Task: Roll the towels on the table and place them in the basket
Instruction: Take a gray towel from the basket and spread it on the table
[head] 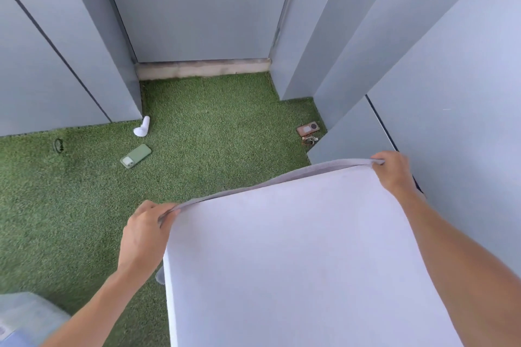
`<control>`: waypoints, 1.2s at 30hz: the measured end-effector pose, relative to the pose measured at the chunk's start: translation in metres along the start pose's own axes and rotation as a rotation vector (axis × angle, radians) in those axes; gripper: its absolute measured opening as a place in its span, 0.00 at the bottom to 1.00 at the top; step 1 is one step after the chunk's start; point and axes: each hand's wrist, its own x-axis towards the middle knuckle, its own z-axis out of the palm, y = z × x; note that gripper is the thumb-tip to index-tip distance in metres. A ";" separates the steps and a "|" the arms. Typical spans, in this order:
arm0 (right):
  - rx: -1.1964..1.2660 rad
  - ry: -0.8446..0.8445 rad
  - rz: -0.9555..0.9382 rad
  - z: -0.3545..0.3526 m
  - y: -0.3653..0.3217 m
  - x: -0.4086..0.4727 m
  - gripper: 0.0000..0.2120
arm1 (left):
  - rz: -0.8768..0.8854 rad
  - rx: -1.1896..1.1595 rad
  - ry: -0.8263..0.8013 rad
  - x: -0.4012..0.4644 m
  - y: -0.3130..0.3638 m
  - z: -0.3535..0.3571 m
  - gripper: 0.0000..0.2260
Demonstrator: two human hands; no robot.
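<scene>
A pale lilac-grey towel point(296, 262) is held up in the air in front of the person, spread flat and hanging down out of the bottom of the view. Its top edge runs slanted from lower left to upper right, and a second layer of cloth shows just behind that edge, so the towel looks folded double there. The left hand point(143, 234) pinches the top left corner, fingers curled over the edge with the thumb on the near side. The right hand point(393, 170) grips the top right corner in the same way, fingers wrapped over the hem. Both forearms are bare and reach up from the lower edge of the view.

Under the towel lies green artificial turf point(70, 205), bounded by grey wall panels point(197, 8) and a low concrete kerb point(203, 67) at the far end. On the turf, a green phone point(136, 156) lies face down near the left panels, with a small white plastic object point(142, 127) just beyond it. A brown phone point(308, 128) lies in the far right corner of the turf, with a bunch of keys point(309, 140) touching or just beside it. A small dark ring point(58, 145) lies near the left edge. A pale blurred object point(25, 315) fills the bottom left corner; what it is cannot be told.
</scene>
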 end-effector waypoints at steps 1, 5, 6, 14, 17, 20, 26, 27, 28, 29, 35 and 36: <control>0.001 0.003 -0.009 0.005 0.006 0.001 0.07 | 0.006 0.004 0.006 0.000 -0.001 0.001 0.09; 0.013 0.102 0.001 0.006 0.016 0.020 0.06 | 0.070 0.001 0.047 0.006 0.004 0.003 0.08; 0.027 0.148 0.035 0.001 0.017 0.027 0.07 | 0.076 -0.011 0.070 0.008 0.006 0.003 0.08; 0.116 0.139 0.287 0.017 0.052 0.014 0.10 | 0.063 -0.034 0.151 -0.005 0.000 0.015 0.08; 0.172 0.160 0.306 0.023 0.061 0.004 0.09 | 0.033 -0.039 0.180 -0.027 -0.009 0.018 0.10; 0.184 0.160 0.314 0.021 0.066 0.000 0.07 | -0.034 -0.093 0.206 -0.040 -0.009 0.020 0.10; 0.187 0.194 0.342 0.018 0.077 -0.025 0.08 | -0.110 -0.121 0.232 -0.053 -0.007 0.022 0.07; 0.201 0.195 0.347 0.018 0.080 -0.030 0.08 | -0.122 -0.124 0.231 -0.056 -0.007 0.021 0.06; 0.211 0.193 0.349 0.017 0.083 -0.035 0.08 | -0.132 -0.131 0.232 -0.059 -0.006 0.021 0.06; 0.215 0.187 0.350 0.017 0.087 -0.040 0.08 | -0.142 -0.142 0.233 -0.064 -0.006 0.021 0.05; 0.231 0.154 0.418 0.011 0.111 -0.080 0.08 | -0.217 -0.222 0.217 -0.105 -0.005 0.022 0.05; 0.231 0.150 0.428 0.010 0.115 -0.088 0.08 | -0.222 -0.226 0.216 -0.113 -0.006 0.023 0.05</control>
